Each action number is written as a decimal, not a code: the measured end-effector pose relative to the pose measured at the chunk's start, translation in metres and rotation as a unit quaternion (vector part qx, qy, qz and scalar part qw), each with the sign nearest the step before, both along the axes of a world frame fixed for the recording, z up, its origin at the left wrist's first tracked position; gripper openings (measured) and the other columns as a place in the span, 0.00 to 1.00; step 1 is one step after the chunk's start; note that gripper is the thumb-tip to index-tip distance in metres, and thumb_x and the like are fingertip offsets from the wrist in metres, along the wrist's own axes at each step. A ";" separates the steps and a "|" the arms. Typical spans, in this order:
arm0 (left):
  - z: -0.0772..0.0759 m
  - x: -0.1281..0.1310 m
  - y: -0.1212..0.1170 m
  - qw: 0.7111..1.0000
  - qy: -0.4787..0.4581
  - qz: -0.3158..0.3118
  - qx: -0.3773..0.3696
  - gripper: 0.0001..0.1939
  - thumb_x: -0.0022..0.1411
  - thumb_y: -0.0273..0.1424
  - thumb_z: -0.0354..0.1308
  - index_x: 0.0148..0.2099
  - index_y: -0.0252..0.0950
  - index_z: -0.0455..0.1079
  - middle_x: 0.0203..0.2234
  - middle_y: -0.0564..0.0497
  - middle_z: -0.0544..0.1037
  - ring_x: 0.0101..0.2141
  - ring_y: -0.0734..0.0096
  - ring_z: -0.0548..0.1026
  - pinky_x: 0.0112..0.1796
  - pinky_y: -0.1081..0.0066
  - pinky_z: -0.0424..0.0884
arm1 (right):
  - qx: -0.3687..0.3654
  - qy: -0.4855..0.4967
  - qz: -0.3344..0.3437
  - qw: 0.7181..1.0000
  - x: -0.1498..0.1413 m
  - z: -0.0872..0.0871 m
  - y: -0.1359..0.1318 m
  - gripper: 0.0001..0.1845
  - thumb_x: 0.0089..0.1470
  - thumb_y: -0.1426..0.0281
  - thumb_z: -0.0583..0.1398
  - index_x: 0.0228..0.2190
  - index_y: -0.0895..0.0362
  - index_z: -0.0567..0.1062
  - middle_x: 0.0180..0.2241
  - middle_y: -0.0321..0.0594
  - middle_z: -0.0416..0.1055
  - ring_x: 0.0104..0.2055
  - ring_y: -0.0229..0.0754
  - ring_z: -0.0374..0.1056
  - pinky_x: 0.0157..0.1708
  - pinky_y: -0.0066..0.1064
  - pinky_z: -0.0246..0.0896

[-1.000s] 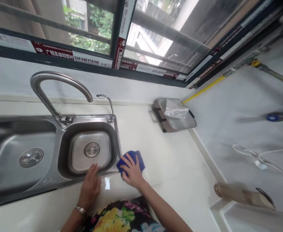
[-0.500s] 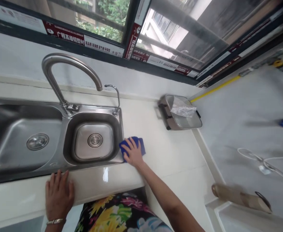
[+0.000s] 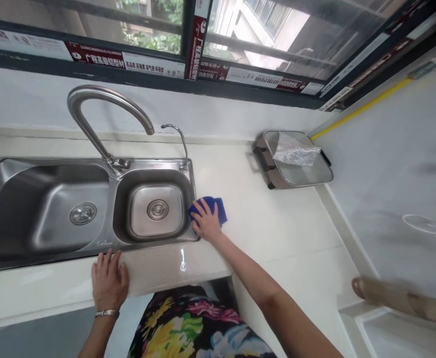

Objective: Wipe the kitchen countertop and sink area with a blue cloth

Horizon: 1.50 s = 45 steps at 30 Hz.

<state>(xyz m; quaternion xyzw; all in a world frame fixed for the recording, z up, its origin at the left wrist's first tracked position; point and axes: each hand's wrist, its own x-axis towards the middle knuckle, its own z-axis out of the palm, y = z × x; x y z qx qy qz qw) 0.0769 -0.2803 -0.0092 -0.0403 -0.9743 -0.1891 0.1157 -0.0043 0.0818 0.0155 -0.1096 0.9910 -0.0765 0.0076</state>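
My right hand (image 3: 206, 222) presses a blue cloth (image 3: 220, 209) down at the right rim of the double-bowl steel sink (image 3: 110, 211). Its fingers are spread and slightly bent over the cloth, which lies partly on the rim and partly on the white countertop (image 3: 255, 219). To the left, my left hand (image 3: 109, 281) rests on the counter's front strip, just below the sink's front edge. That hand holds nothing, and its fingers lie stretched out. A bracelet circles the left wrist.
A curved steel faucet (image 3: 109, 94) and a thin small tap (image 3: 182, 141) rise behind the sink. Back right stands a rectangular appliance (image 3: 296, 169) with clear plastic on top. A brown tube-like object (image 3: 400, 298) lies lower right. Windows (image 3: 158, 30) line the back.
The camera view has shifted, so the sink and appliance sit farther right in the picture. My right hand stays on the cloth by the sink rim; my left hand remains on the counter edge.
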 end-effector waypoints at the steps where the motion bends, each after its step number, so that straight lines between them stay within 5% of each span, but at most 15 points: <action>1: 0.000 -0.001 0.001 1.000 0.004 0.001 -0.005 0.20 0.69 0.35 0.48 0.57 0.30 0.69 0.58 0.31 0.71 0.66 0.44 0.58 0.63 0.41 0.56 | -0.012 0.007 0.008 1.000 0.012 -0.002 -0.002 0.19 0.62 0.64 0.55 0.52 0.51 0.77 0.69 0.41 0.54 0.73 0.56 0.40 0.67 0.67 0.19; 5: 0.003 -0.002 0.004 1.000 0.009 0.001 -0.017 0.21 0.69 0.35 0.48 0.56 0.28 0.70 0.57 0.31 0.72 0.65 0.43 0.60 0.63 0.41 0.56 | -0.064 0.016 -0.008 0.998 0.046 -0.003 -0.017 0.15 0.63 0.66 0.55 0.46 0.52 0.79 0.63 0.43 0.66 0.71 0.56 0.46 0.67 0.66 0.14; 13: 0.001 0.000 0.004 1.000 0.021 -0.006 -0.002 0.21 0.69 0.34 0.49 0.58 0.28 0.69 0.58 0.31 0.71 0.65 0.43 0.59 0.63 0.40 0.56 | -0.141 -0.014 -0.035 0.989 0.065 0.005 -0.051 0.11 0.59 0.69 0.57 0.41 0.52 0.78 0.48 0.41 0.78 0.63 0.52 0.61 0.68 0.60 0.09; 20: -0.004 0.008 0.000 0.995 0.030 -0.012 0.095 0.25 0.68 0.32 0.52 0.66 0.34 0.61 0.63 0.34 0.65 0.68 0.46 0.54 0.65 0.39 0.50 | -0.141 -0.053 -0.061 0.987 0.076 0.012 -0.110 0.18 0.61 0.67 0.56 0.52 0.52 0.73 0.53 0.43 0.75 0.60 0.51 0.63 0.68 0.58 0.24; 25: 0.012 0.013 -0.050 0.971 0.067 -0.024 0.227 0.27 0.69 0.27 0.48 0.69 0.37 0.55 0.65 0.37 0.63 0.67 0.56 0.58 0.65 0.49 0.59 | -0.137 -0.077 -0.040 0.987 0.069 0.011 -0.154 0.19 0.61 0.65 0.56 0.53 0.53 0.72 0.56 0.45 0.72 0.59 0.52 0.63 0.65 0.57 0.35; 29: 0.019 0.008 -0.107 0.967 0.104 0.060 0.226 0.24 0.70 0.27 0.47 0.66 0.36 0.61 0.61 0.37 0.69 0.64 0.58 0.65 0.63 0.52 0.63 | -0.156 -0.078 0.012 0.985 0.061 0.010 -0.194 0.22 0.62 0.63 0.56 0.55 0.54 0.70 0.57 0.46 0.70 0.59 0.53 0.62 0.63 0.56 0.38; 34: 0.010 -0.013 -0.162 0.959 0.140 0.133 0.208 0.20 0.70 0.31 0.46 0.59 0.32 0.69 0.57 0.37 0.73 0.58 0.57 0.71 0.58 0.52 0.69 | -0.174 -0.105 0.084 0.975 0.045 0.009 -0.255 0.25 0.61 0.62 0.56 0.58 0.54 0.67 0.60 0.48 0.68 0.60 0.53 0.61 0.61 0.57 0.40; 40: -0.005 -0.029 -0.188 0.943 0.117 0.204 0.236 0.19 0.71 0.34 0.44 0.55 0.32 0.71 0.50 0.39 0.77 0.50 0.61 0.75 0.47 0.60 0.75 | -0.168 -0.128 0.155 0.965 0.023 0.010 -0.328 0.27 0.61 0.62 0.57 0.60 0.54 0.64 0.62 0.50 0.65 0.63 0.54 0.59 0.64 0.59 0.37; 45: -0.007 -0.030 -0.190 0.954 0.123 0.172 0.212 0.18 0.71 0.32 0.44 0.52 0.32 0.73 0.49 0.38 0.76 0.53 0.59 0.72 0.58 0.54 0.68 | -0.173 -0.144 0.227 0.948 -0.001 0.008 -0.370 0.26 0.63 0.61 0.57 0.60 0.54 0.64 0.62 0.49 0.65 0.63 0.53 0.61 0.64 0.58 0.41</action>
